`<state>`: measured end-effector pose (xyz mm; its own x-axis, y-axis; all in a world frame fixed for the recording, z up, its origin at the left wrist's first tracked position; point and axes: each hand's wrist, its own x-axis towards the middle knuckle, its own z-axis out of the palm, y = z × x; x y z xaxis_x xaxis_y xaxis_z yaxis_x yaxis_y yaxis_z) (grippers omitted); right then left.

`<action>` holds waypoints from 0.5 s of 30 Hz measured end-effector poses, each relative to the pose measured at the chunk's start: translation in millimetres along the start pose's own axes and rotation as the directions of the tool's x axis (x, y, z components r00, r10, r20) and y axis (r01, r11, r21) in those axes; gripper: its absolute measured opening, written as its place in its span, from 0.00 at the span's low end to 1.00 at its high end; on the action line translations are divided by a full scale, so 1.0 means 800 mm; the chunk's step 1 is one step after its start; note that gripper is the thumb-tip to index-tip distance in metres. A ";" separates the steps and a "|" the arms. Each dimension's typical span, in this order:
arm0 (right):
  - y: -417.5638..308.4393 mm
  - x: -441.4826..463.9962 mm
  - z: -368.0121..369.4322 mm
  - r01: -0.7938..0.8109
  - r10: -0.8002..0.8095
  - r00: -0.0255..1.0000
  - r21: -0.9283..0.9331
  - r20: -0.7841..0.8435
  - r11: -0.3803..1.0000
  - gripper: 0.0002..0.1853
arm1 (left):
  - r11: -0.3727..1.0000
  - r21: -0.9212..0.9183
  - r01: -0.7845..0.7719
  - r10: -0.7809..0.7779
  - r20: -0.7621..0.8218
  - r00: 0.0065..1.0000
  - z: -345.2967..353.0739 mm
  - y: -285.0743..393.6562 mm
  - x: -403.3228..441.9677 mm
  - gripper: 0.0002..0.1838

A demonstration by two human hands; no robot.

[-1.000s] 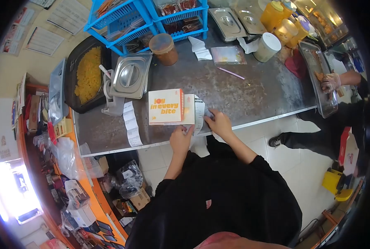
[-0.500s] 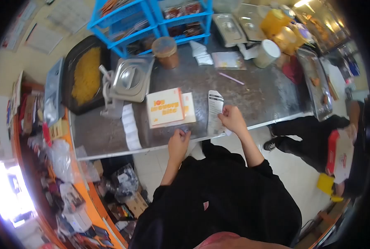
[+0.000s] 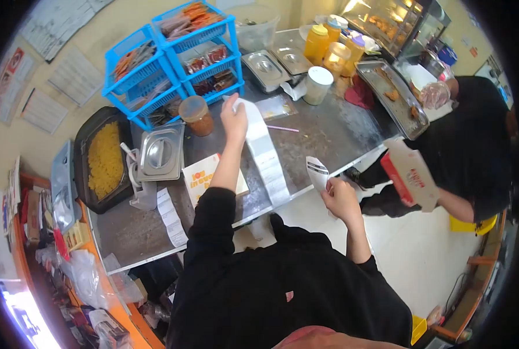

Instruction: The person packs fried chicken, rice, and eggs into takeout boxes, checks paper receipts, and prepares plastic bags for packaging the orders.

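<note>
My left hand (image 3: 234, 121) reaches to the back of the metal table and grips the upper end of a long receipt (image 3: 265, 160), whose strip hangs toward the front edge. Past the table's front edge, my right hand (image 3: 342, 200) pinches a shorter printed receipt (image 3: 317, 172). Below my left forearm lie flat printed cardboard boxes (image 3: 196, 176), partly covered by the arm. Another receipt (image 3: 171, 218) rests on the table to their left.
Blue basket racks (image 3: 181, 75) of packets stand at the back beside a sauce tub (image 3: 196, 116). A tray of yellow rice (image 3: 104, 157) and a lidded steel pan (image 3: 159, 152) sit left. At right, a co-worker (image 3: 474, 139) holds a red-and-white food box (image 3: 409, 174).
My left hand has moved from the front edge to the back and now holds the long receipt. My right hand has drawn its receipt off the table. The co-worker has come closer to the table.
</note>
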<state>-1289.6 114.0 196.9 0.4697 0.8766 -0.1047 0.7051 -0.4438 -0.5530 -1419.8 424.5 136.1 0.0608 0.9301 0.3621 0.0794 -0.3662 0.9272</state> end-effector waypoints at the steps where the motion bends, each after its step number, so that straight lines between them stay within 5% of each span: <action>1: -0.001 -0.003 0.004 -0.012 0.012 1.000 0.026 0.003 1.000 0.08 | 0.986 0.120 -0.112 0.119 -0.054 0.991 0.009 -0.021 0.015 0.20; 2: -0.006 -0.006 0.006 -0.005 0.004 1.000 0.071 0.011 0.997 0.09 | 0.947 0.245 -0.209 0.237 -0.089 0.968 0.010 -0.016 0.020 0.22; 5: -0.022 -0.010 0.012 0.097 -0.097 0.995 0.222 -0.009 0.970 0.10 | 0.906 0.423 0.028 0.058 -0.188 0.981 0.006 0.014 0.009 0.26; 7: -0.034 -0.009 0.018 0.043 -0.108 0.989 0.491 0.105 0.870 0.09 | 0.991 0.065 -0.120 0.114 0.094 0.989 -0.039 0.052 -0.030 0.25; 9: -0.039 -0.007 0.030 0.042 -0.183 0.972 0.658 0.147 0.752 0.09 | 0.951 -0.037 0.308 -0.248 0.508 0.825 -0.082 0.095 -0.103 0.22; 11: -0.048 -0.006 0.040 0.042 -0.219 0.959 0.679 0.178 0.733 0.10 | 0.898 -0.022 0.440 -0.263 0.775 0.574 -0.114 0.118 -0.165 0.17; 15: -0.072 -0.011 0.060 0.062 -0.318 0.913 0.682 0.257 0.728 0.10 | 0.728 -0.428 0.536 -0.265 0.545 0.795 -0.111 0.116 -0.210 0.06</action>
<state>-1359.7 140.8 189.5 0.0679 0.9889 -0.1320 0.1803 -0.1423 -0.9733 -1510.6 237.0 169.7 0.5697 0.8218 -0.0100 -0.3354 0.2436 0.9100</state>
